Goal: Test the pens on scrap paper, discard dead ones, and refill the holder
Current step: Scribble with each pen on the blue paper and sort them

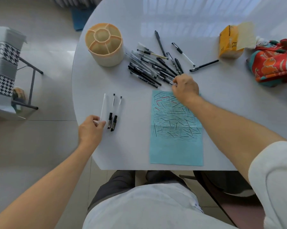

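Testing well under way, holder not yet refilled.

The table (222,146) has bare room near and right of the paper (175,129), whose upper half is thick with scribbles; its near edge sits close to the table's edge. The holder (104,44) stands empty far left, beside the big pile (152,68). Three pens (113,116) lie apart near left. The right hand (185,89) pinches a pen at the pile's near end; the left hand (90,129) pinches the clear pen (102,106) by the table's left edge.
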{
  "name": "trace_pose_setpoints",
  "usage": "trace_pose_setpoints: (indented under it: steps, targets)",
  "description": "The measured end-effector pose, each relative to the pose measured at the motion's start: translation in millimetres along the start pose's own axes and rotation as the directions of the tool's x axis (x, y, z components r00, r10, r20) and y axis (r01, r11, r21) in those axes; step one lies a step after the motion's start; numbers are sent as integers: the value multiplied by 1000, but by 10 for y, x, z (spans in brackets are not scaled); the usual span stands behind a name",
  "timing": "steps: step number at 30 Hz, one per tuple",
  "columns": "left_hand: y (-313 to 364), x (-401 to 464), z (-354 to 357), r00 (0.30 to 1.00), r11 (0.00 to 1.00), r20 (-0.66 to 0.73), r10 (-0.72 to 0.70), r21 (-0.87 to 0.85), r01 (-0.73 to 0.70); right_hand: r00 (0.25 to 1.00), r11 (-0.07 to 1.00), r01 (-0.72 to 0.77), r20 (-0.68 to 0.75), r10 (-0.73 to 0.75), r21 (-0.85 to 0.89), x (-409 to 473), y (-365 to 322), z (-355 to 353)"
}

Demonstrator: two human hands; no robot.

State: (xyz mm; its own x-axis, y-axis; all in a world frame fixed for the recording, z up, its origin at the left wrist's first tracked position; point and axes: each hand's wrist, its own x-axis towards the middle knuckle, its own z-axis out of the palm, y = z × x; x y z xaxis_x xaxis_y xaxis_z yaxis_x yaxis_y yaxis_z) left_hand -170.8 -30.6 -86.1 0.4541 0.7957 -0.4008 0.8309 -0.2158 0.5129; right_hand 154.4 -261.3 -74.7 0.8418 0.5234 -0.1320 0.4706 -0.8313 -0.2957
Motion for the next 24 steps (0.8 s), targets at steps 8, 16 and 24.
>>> trace_pose_setpoints:
  steps: [8,16,24]
  targets:
    - [43,-33,8,996,986,39,78,146,-83,995,955,96,21,-94,-281,17,-34,-31]
    - [407,-317,-1,956,958,-78,284,69,-279,999,996,31,-44,-28,83,-276,87,-338]
    - [1148,-746,479,730,816,370,575,-201,-542,985,751,-27,147,-93,660,-1600,147,-390]
